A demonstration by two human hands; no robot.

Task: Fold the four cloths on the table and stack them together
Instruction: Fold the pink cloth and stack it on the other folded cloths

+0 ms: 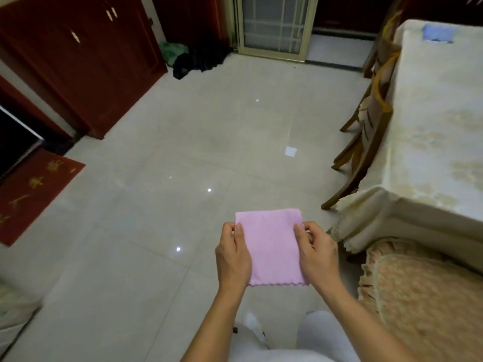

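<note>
The left hand [232, 254] and right hand [317, 253] each pinch a side edge of the pink, scallop-hemmed folded cloth [271, 246] at lower centre, its long axis running up-frame, while the cream-covered bench [439, 131] lies right, nearer the right hand.

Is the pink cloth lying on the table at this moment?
No, both hands, the left hand and the right hand, hold the pink cloth in the air above the floor, apart from the table.

Head camera looks forward and down, close over the floor [162, 142].
</note>
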